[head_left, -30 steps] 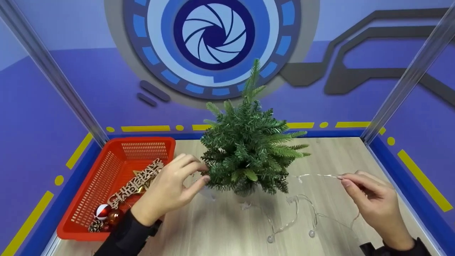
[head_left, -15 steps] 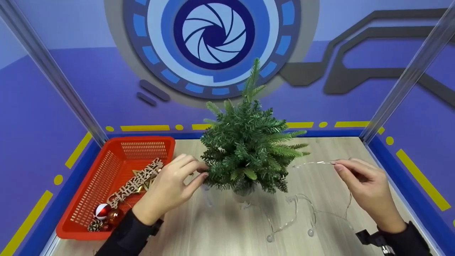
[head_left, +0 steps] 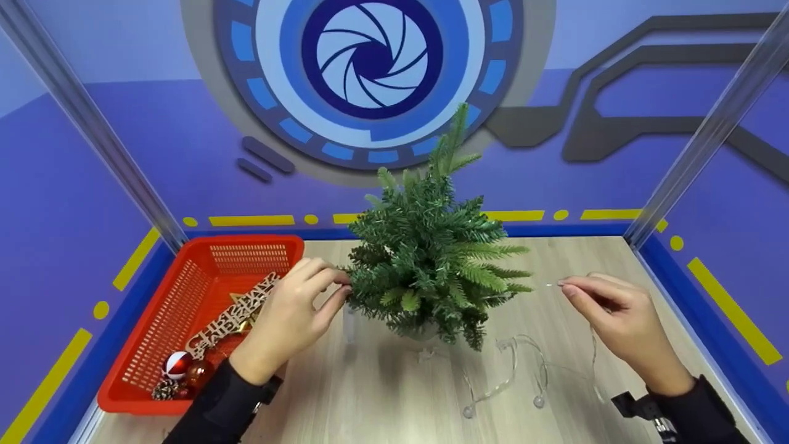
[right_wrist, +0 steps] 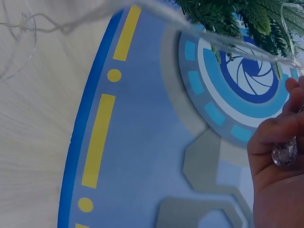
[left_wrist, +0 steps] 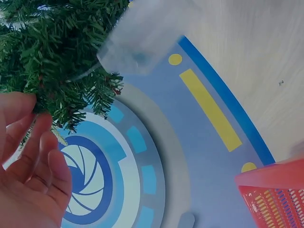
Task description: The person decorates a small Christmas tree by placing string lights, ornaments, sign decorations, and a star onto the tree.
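Observation:
A small artificial Christmas tree stands mid-table, its top leaning right. At its left side, my left hand pinches a branch tip between thumb and fingers. To the right of the tree, my right hand pinches the thin wire of a string of lights. A clear bulb lies against that hand's fingers in the right wrist view. The rest of the light string trails over the tabletop in front of the tree. Beneath the left branches hangs a blurred translucent piece; its kind is unclear.
A red plastic basket stands at the left, holding a wooden lettered sign, a red-and-white ball, a brown ball and a pine cone. Printed panels enclose the wooden tabletop at the back and sides.
The tree has turned and its tip has shifted right. My left hand has moved slightly left with the branch. My right hand has come up and left toward the tree with the wire.

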Demonstrator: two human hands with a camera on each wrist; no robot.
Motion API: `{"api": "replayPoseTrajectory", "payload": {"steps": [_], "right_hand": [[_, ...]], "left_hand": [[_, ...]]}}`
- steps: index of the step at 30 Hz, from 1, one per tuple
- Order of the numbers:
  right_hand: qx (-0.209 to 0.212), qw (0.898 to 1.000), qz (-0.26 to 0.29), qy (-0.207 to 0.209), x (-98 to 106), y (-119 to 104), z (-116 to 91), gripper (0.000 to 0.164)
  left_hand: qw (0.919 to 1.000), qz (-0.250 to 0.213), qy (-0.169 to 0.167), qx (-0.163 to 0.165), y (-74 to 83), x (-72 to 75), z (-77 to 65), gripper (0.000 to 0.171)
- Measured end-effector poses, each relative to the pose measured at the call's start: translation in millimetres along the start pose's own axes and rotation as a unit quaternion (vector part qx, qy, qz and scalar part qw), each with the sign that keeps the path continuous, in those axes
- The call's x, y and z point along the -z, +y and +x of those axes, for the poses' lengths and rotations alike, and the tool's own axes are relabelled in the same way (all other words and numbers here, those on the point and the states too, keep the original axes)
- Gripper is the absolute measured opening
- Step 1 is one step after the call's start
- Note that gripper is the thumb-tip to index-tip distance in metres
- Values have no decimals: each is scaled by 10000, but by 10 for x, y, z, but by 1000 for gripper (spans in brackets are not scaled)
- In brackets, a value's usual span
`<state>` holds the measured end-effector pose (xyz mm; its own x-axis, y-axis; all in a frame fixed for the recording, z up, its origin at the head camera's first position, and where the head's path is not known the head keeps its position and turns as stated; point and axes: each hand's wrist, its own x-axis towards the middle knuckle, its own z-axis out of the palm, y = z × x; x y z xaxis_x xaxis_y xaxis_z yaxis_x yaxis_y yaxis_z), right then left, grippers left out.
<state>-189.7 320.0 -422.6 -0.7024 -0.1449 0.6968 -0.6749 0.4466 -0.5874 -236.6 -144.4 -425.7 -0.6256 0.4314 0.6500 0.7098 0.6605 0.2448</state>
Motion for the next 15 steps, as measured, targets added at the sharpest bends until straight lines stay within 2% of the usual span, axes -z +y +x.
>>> {"api": "replayPoseTrajectory", "payload": {"steps": [7,11,15], "right_hand": [[-146,9997,-184,-114,-32,-25,26,29],[307,9988,250,-286,2,-66,58,29],[848,9938,615,-372,17,-116,92,30]], "left_hand": [[9996,-17,285,24,84,36,-28,16],[9991,-20,431,-47,122,51,-44,13],[9995,89,287,-55,127,47,-64,12]]}}
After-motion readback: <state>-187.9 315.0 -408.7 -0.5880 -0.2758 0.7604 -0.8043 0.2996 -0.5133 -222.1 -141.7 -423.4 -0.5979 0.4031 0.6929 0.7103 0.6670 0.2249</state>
